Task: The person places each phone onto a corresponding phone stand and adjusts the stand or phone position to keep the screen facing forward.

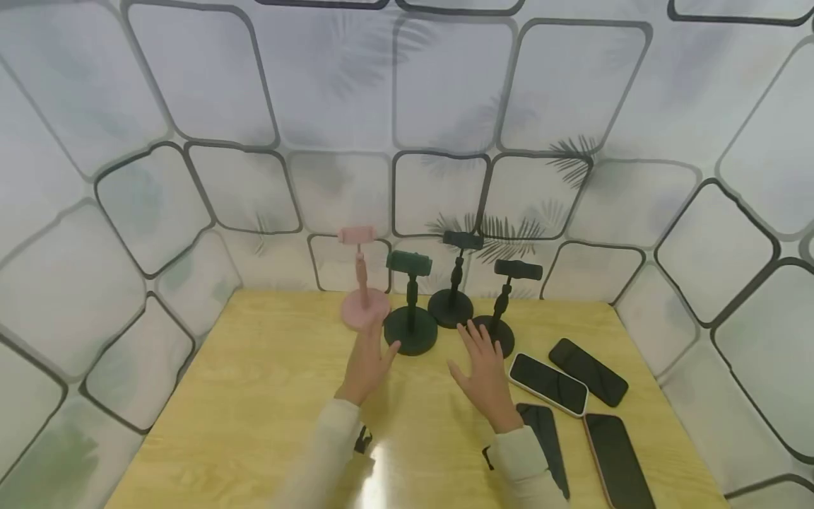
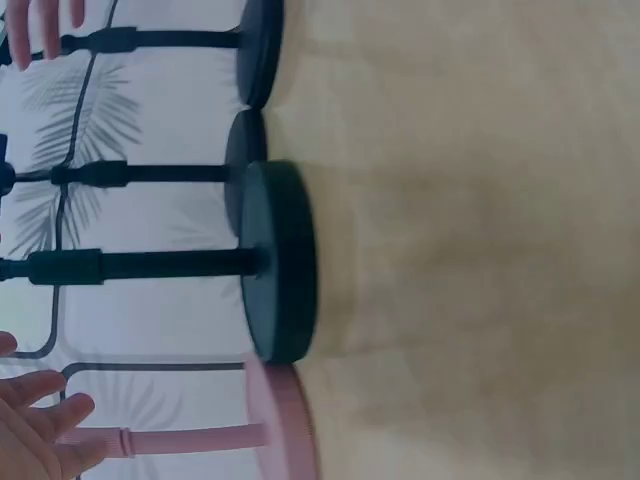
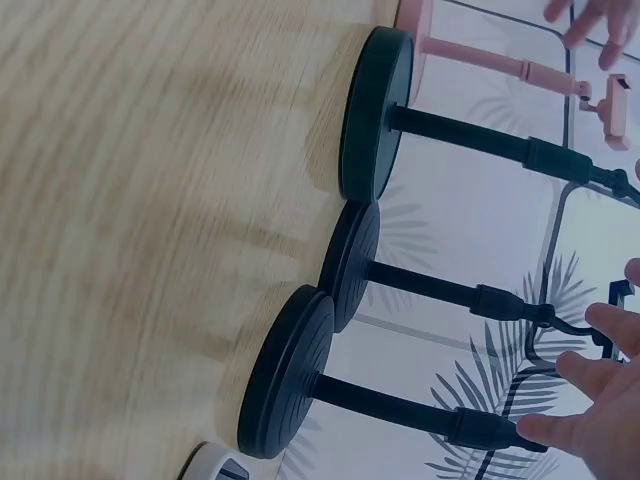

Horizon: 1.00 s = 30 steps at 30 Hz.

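Observation:
Several phone stands with round bases are grouped at the back of the table: a pink stand [image 1: 362, 279], a dark green stand [image 1: 412, 304], a black stand [image 1: 455, 279] behind, and another black stand [image 1: 501, 304] at the right. My left hand [image 1: 367, 364], fingers extended, is in front of the pink stand and overlaps its base in the head view. With fingers spread, my right hand [image 1: 485, 378] reaches toward the right black stand; in the right wrist view its fingertips [image 3: 540, 428] show beside that stand's upright. Neither hand grips anything.
To the right lie a white-edged phone [image 1: 549, 384], a black phone [image 1: 588, 371], a pinkish-edged phone [image 1: 618, 459] and a dark phone [image 1: 545, 442] partly hidden by my right sleeve. A patterned cloth wall [image 1: 343, 191] rises behind the wooden table [image 1: 267, 396] and at both sides.

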Each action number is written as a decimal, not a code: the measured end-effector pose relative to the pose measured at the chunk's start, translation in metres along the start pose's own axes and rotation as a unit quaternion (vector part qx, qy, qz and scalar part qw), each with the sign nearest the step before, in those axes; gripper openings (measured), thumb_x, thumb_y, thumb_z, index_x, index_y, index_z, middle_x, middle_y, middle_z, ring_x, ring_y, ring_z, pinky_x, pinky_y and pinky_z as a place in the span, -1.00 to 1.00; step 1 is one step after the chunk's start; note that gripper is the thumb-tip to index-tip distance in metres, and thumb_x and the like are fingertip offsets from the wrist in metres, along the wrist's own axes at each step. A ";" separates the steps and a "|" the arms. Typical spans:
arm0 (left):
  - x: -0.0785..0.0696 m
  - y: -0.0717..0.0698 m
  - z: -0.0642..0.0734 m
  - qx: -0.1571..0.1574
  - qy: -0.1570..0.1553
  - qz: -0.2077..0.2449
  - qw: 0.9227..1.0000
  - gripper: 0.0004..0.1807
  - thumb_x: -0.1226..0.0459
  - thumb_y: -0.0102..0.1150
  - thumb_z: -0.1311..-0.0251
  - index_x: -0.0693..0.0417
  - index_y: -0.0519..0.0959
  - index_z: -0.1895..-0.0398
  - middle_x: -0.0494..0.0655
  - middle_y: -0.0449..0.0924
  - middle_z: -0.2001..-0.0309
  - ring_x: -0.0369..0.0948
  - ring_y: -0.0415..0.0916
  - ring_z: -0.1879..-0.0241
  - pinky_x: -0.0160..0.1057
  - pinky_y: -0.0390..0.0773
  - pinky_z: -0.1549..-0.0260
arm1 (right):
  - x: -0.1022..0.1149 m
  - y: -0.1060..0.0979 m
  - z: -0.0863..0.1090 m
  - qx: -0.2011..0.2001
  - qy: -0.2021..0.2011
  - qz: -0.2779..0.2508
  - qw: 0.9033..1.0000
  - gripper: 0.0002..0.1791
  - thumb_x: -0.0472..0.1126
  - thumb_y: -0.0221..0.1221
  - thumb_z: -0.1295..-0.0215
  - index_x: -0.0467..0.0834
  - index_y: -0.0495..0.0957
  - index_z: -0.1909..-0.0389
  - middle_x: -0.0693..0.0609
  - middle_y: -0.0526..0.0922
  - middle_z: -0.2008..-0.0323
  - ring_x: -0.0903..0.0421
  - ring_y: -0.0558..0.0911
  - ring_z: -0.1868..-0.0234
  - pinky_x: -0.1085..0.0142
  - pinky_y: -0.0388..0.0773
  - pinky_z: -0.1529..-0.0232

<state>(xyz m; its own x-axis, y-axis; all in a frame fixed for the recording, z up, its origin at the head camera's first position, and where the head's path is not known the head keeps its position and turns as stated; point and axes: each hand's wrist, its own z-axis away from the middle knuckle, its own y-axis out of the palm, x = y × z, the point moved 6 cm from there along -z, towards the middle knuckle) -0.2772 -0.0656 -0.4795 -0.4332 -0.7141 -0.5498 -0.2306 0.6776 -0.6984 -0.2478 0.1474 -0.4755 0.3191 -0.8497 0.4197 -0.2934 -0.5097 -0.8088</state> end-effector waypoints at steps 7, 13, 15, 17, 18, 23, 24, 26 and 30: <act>0.007 -0.018 -0.056 0.035 -0.047 0.106 0.993 -0.52 0.22 -0.01 -0.35 0.21 0.29 -0.27 0.22 0.35 -0.26 0.12 0.36 -0.22 0.12 0.40 -0.16 | -0.003 -0.004 -0.027 -0.031 -0.034 -0.033 0.998 -0.35 -0.14 0.24 -0.20 -0.15 0.30 -0.31 -0.18 0.35 -0.31 -0.21 0.31 -0.33 -0.28 0.19 -0.24; 0.016 -0.003 -0.087 0.065 -0.084 0.140 0.984 -0.55 0.24 0.04 -0.31 0.23 0.37 -0.23 0.17 0.42 -0.21 0.08 0.41 -0.18 0.04 0.44 -0.14 | -0.007 -0.004 -0.031 -0.053 -0.036 -0.053 0.997 -0.47 -0.23 0.25 -0.18 -0.21 0.42 -0.19 -0.20 0.50 -0.18 -0.18 0.47 -0.20 -0.20 0.31 -0.21; 0.015 0.007 -0.092 0.091 -0.093 0.147 0.981 -0.51 0.20 0.05 -0.31 0.18 0.34 -0.26 0.13 0.39 -0.25 0.06 0.39 -0.21 0.02 0.44 -0.15 | -0.008 -0.003 -0.027 -0.048 -0.025 -0.059 0.997 -0.50 -0.22 0.24 -0.19 -0.20 0.44 -0.17 -0.18 0.53 -0.14 -0.17 0.51 -0.15 -0.16 0.32 -0.22; 0.013 0.018 -0.097 0.121 -0.101 0.148 0.976 -0.46 0.13 0.02 -0.33 0.17 0.29 -0.30 0.13 0.36 -0.28 0.06 0.36 -0.23 0.02 0.43 -0.16 | -0.010 -0.003 -0.025 -0.044 -0.010 -0.063 0.997 -0.53 -0.21 0.23 -0.21 -0.19 0.45 -0.16 -0.16 0.57 -0.10 -0.16 0.54 -0.10 -0.11 0.33 -0.24; 0.012 0.023 -0.099 0.137 -0.106 0.148 0.974 -0.44 0.10 0.00 -0.34 0.17 0.26 -0.33 0.13 0.34 -0.30 0.06 0.35 -0.25 0.03 0.41 -0.18 | -0.011 -0.003 -0.023 -0.042 -0.002 -0.068 0.997 -0.54 -0.21 0.22 -0.22 -0.18 0.46 -0.16 -0.15 0.58 -0.08 -0.16 0.55 -0.08 -0.10 0.34 -0.24; 0.009 0.037 -0.103 0.155 -0.096 0.111 0.977 -0.41 0.06 -0.10 -0.39 0.26 0.23 -0.33 0.23 0.40 -0.23 0.09 0.44 -0.17 0.02 0.43 -0.16 | -0.012 -0.002 -0.017 -0.055 0.006 -0.073 0.996 -0.58 -0.22 0.23 -0.20 -0.16 0.50 -0.10 -0.13 0.63 -0.01 -0.17 0.58 -0.03 -0.07 0.39 -0.20; 0.008 0.037 -0.103 0.151 -0.092 0.111 0.978 -0.42 0.08 -0.11 -0.39 0.28 0.23 -0.32 0.25 0.41 -0.22 0.10 0.46 -0.15 0.02 0.44 -0.15 | -0.012 -0.002 -0.016 -0.060 0.001 -0.073 0.995 -0.59 -0.23 0.24 -0.19 -0.16 0.51 -0.09 -0.12 0.64 0.00 -0.17 0.59 -0.02 -0.07 0.40 -0.19; 0.008 0.036 -0.102 0.143 -0.080 0.114 0.980 -0.45 0.11 -0.10 -0.39 0.30 0.26 -0.30 0.27 0.44 -0.19 0.11 0.49 -0.11 0.03 0.46 -0.12 | -0.012 -0.003 -0.016 -0.074 -0.011 -0.073 0.995 -0.60 -0.25 0.25 -0.17 -0.17 0.52 -0.06 -0.11 0.66 0.04 -0.15 0.61 0.02 -0.07 0.41 -0.17; 0.006 0.036 -0.100 0.143 -0.052 0.105 0.983 -0.50 0.12 -0.07 -0.38 0.28 0.35 -0.23 0.23 0.53 -0.09 0.07 0.56 -0.02 0.00 0.53 -0.02 | -0.011 -0.008 -0.018 -0.106 -0.036 -0.077 0.991 -0.63 -0.29 0.26 -0.14 -0.19 0.54 -0.01 -0.09 0.69 0.13 -0.09 0.64 0.09 -0.08 0.45 -0.12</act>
<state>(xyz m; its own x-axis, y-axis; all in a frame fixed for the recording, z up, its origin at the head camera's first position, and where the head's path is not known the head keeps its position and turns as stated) -0.3753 -0.0281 -0.4621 -0.3503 -0.5874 -0.7295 0.1147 0.7461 -0.6559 -0.2645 0.1582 -0.4660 0.4350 -0.7524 0.4946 -0.4170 -0.6552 -0.6299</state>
